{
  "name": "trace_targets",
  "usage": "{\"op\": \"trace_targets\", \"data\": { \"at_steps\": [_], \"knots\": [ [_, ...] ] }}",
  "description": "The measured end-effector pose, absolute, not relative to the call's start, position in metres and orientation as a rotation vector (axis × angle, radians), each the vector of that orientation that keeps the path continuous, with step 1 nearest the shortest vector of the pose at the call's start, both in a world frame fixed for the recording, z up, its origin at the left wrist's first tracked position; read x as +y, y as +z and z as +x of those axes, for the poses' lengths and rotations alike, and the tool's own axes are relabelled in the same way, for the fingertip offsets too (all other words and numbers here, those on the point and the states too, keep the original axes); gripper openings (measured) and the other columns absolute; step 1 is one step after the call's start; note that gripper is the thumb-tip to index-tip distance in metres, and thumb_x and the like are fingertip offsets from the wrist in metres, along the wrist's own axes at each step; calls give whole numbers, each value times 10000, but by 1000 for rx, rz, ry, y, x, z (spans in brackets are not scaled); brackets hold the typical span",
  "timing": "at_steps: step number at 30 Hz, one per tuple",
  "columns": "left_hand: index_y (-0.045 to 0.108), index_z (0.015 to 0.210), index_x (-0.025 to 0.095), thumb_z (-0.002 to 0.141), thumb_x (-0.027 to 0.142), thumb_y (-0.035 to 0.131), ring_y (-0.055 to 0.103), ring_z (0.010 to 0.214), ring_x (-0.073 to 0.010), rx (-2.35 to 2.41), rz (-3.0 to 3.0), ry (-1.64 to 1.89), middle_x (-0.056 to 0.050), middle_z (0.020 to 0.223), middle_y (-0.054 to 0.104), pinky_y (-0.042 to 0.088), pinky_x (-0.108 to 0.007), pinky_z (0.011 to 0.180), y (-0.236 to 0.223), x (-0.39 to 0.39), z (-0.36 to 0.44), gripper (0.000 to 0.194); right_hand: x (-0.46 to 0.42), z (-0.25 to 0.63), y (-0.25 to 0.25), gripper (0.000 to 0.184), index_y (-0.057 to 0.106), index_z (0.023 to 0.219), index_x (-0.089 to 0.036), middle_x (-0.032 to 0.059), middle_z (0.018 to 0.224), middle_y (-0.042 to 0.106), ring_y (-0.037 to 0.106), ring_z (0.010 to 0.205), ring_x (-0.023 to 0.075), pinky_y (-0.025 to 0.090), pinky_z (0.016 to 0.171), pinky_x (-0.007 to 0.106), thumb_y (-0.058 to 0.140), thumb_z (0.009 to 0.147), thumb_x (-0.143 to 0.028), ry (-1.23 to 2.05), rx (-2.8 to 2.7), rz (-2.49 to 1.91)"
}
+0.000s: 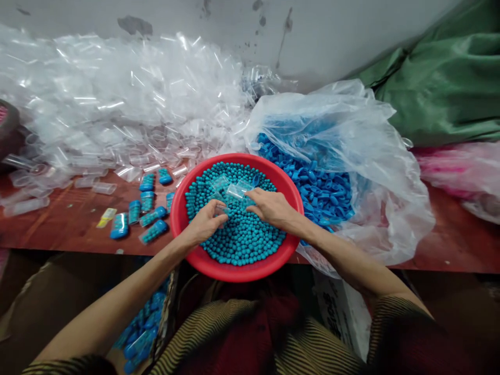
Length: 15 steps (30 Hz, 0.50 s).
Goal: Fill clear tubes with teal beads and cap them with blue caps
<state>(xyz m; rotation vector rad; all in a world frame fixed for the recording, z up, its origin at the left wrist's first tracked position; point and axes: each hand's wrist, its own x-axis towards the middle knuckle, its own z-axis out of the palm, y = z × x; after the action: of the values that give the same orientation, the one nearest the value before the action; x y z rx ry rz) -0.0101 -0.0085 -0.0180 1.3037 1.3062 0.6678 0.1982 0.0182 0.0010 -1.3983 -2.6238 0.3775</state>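
Observation:
A red basin full of small teal beads stands at the table's front edge. My left hand is closed over the beads around a clear plastic tube. My right hand reaches in from the right, its fingers pinching another clear tube that lies on the beads. A few more empty clear tubes rest on the beads toward the basin's far side.
Several bead-filled tubes with blue caps lie on the red table left of the basin. A heap of empty clear tubes fills the back left. A plastic bag of blue caps sits to the right. Filled tubes lie in a container below.

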Motion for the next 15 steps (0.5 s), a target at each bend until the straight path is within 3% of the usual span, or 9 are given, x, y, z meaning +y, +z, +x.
{"op": "trace_targets", "data": {
  "at_steps": [5, 9, 11, 15],
  "knots": [
    [483, 822, 188, 681, 306, 536, 548, 694, -163, 1286, 1515, 649, 7, 720, 548, 466, -329, 694, -25, -11, -9, 192, 13, 174, -15, 291, 550, 1107, -120, 159, 1037, 601, 612, 826, 234, 490, 665, 348, 348, 898, -135, 365, -2894, -1394],
    [512, 838, 188, 720, 317, 524, 526, 1061, -249, 1252, 1719, 648, -102, 1112, 558, 408, -413, 931, -19, -16, -10, 175, 11, 175, -19, 393, 427, 1255, -95, 166, 1133, 580, 576, 1002, 226, 475, 824, 367, 355, 869, -96, 591, -2556, -1302],
    [498, 838, 188, 730, 316, 520, 491, 1129, -261, 1183, 1757, 630, -115, 1206, 516, 384, -414, 966, -16, -18, -9, 169, 3, 173, -19, 412, 397, 1271, -93, 155, 1154, 580, 554, 1051, 208, 446, 896, 367, 369, 860, -94, 741, -2379, -1204],
    [426, 835, 198, 778, 339, 473, 531, 803, -183, 1141, 1749, 499, -28, 856, 544, 445, -345, 767, -14, -22, -6, 159, -17, 166, -22, 323, 460, 1144, -107, 131, 1086, 590, 554, 983, 196, 452, 862, 360, 380, 834, -74, 931, -2279, -1176]
  ]
}}
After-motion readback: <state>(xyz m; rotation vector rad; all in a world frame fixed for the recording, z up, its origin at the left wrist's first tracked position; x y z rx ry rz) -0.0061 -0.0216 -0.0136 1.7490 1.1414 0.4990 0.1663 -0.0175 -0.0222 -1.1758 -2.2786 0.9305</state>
